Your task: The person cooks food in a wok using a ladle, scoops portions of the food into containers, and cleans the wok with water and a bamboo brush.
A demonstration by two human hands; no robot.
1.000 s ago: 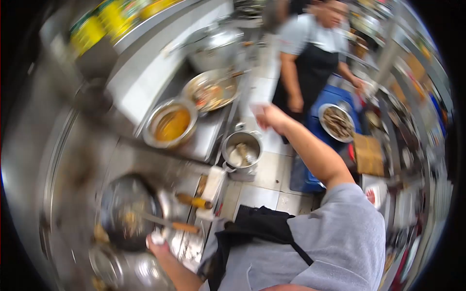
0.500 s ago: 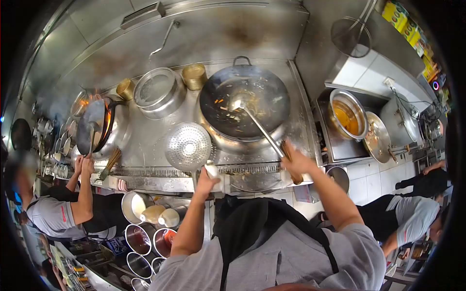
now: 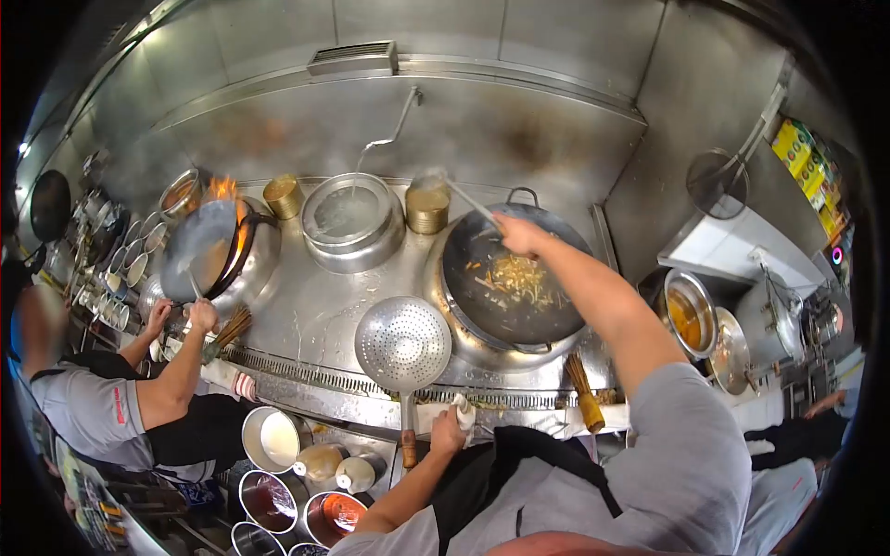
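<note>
My right hand (image 3: pixel 521 233) is closed on the handle of a ladle (image 3: pixel 471 201), reaching over the wok. The ladle's blurred bowl is at the mouth of a gold-coloured tin (image 3: pixel 427 211) behind the wok; whether it dips inside I cannot tell. In the dark wok (image 3: pixel 473 301) on the right burner lie shredded pieces of food (image 3: pixel 515 278). By the counter's front edge, my left hand (image 3: pixel 448 432) is closed around a white cloth (image 3: pixel 464 413). Just left of it rests a large perforated skimmer (image 3: pixel 403 341) with a wooden handle.
A lidded-looking round pot (image 3: pixel 350 222) stands under a spout. A bamboo brush (image 3: pixel 584 397) lies at the front edge. On the left, a co-worker (image 3: pixel 102 408) handles another wok (image 3: pixel 199 246) beside flames. Sauce containers (image 3: pixel 269 500) stand at lower left; a metal bowl (image 3: pixel 691 315) is right.
My right hand has gone forward over the wok, taking the ladle from the food to the gold tin. The left hand still grips the cloth. My view has shifted.
</note>
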